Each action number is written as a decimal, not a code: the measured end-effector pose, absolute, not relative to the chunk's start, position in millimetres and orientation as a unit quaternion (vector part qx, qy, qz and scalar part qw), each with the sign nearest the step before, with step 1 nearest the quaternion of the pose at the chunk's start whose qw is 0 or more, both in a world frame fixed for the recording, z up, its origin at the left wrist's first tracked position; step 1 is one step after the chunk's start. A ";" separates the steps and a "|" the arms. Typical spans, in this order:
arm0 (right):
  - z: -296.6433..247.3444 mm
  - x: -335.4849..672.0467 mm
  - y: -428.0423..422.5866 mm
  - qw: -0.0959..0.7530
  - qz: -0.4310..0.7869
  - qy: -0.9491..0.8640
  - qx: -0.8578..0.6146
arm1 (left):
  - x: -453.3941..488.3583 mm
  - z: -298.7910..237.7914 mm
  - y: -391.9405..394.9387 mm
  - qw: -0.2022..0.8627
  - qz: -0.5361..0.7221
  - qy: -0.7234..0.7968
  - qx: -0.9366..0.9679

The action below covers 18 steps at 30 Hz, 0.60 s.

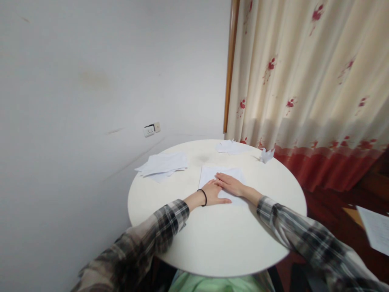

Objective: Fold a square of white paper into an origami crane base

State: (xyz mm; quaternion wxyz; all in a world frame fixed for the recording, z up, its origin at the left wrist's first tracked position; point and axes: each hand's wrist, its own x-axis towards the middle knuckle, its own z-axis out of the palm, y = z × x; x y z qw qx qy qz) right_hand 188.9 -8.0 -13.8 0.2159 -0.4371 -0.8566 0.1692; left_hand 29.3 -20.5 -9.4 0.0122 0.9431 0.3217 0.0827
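Observation:
A white sheet of paper (206, 173) lies on the round white table (221, 239) in front of me. My left hand (213, 194), with a black band at the wrist, rests flat on the sheet, its thumb stretched out. From the other side my right hand (231, 184) lies flat on the paper too, its fingers over the fingertips of my left hand. Neither hand grips anything. Both hands hide the middle of the sheet, so I cannot tell whether it has folds there.
A loose stack of white paper (164, 163) lies at the table's left. Toward the back are more white papers (232, 147), and a folded paper piece (266, 155) stands near the right rim. Beyond are a wall with a socket (149, 131) and a curtain (285, 81).

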 end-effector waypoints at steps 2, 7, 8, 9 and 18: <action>-12.4 190.7 -0.6 0.200 0.143 -0.865 -0.437 | 30.7 -7.6 -22.8 0.011 0.074 0.328 0.942; -14.9 197.9 16.5 0.152 0.073 -0.854 -0.492 | 34.2 -7.4 -24.1 0.034 0.082 0.341 0.936; -15.8 198.9 18.1 0.145 0.062 -0.849 -0.505 | 34.4 -7.2 -22.4 0.047 0.083 0.343 0.934; -16.5 199.7 18.9 0.138 0.053 -0.845 -0.514 | 34.3 -6.9 -19.8 0.064 0.083 0.345 0.933; -16.9 198.2 17.8 0.125 0.057 -0.842 -0.522 | 24.1 -13.5 13.9 0.239 0.219 0.346 0.880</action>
